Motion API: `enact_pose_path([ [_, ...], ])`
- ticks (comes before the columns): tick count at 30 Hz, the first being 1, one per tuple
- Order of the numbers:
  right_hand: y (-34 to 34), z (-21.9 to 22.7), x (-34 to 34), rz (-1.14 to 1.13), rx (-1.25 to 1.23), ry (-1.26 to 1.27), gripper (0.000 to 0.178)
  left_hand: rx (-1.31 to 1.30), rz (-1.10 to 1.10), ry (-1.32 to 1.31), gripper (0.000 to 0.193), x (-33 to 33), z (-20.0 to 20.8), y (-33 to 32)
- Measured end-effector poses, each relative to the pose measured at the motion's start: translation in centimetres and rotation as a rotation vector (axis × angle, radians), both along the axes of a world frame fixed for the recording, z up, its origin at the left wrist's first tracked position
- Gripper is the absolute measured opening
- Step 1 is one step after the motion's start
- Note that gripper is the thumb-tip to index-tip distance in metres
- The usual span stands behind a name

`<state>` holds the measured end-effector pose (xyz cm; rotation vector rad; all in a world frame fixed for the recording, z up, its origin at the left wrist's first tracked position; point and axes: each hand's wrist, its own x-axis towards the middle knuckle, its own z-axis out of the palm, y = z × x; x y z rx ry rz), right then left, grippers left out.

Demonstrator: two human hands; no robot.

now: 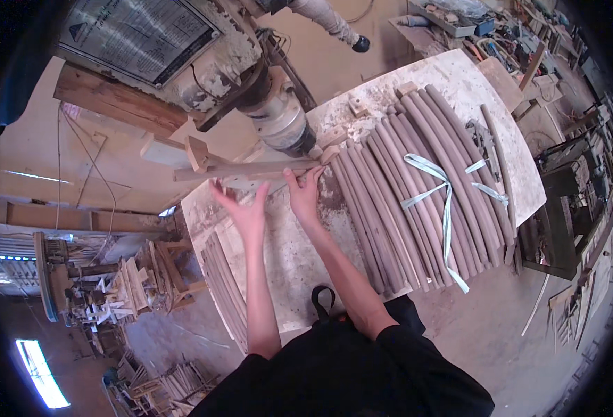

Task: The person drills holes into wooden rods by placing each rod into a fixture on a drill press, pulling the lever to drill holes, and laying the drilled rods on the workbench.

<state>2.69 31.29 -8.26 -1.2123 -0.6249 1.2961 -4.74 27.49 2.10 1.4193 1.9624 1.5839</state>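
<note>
A long wooden strip (251,169) lies crosswise at the far edge of the pale worktable (299,278), under the metal head of a machine (277,115). My right hand (304,198) has its thumb and fingers closed at the strip's right end, beside a small wooden block (330,153). Just short of the strip, my left hand (242,208) is open, thumb and fingers spread apart. Another wooden block (196,153) stands by the strip's left end. To the right, many slightly curved wooden rods (383,208) lie side by side, with pale green ties (448,208) over some.
More wooden rods (224,285) lie along the table's left edge. A loose rod (499,167) and dark metal parts (483,142) are at its right. Behind the machine runs a wooden beam (119,101). A cluttered bench (487,42) stands at the far right; wooden pieces (136,285) are stacked left.
</note>
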Motion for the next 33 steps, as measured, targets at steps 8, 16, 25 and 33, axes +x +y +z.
enact_pose_path([
  [8, 0.3, -0.3, -0.2, -0.105, 0.012, -0.100, 0.110, -0.032, 0.012, 0.056, 0.115, 2.1, 1.3, 2.9],
  [16, 0.1, 0.7, 0.0, -0.179, 0.041, 0.011, 0.108, 0.002, 0.064, 0.119, 0.115, 2.3, 1.1, 3.1],
  [25, -0.2, 0.6, 0.0, -0.074, -0.005, 0.011, 0.108, -0.092, -0.041, 0.226, 0.115, 0.7, 2.5, 3.5],
  [33, -0.3, 0.6, 0.1, -0.034, 0.010, 0.023, 0.108, -0.169, 0.000, 0.234, 0.120, 0.0, 2.3, 3.4],
])
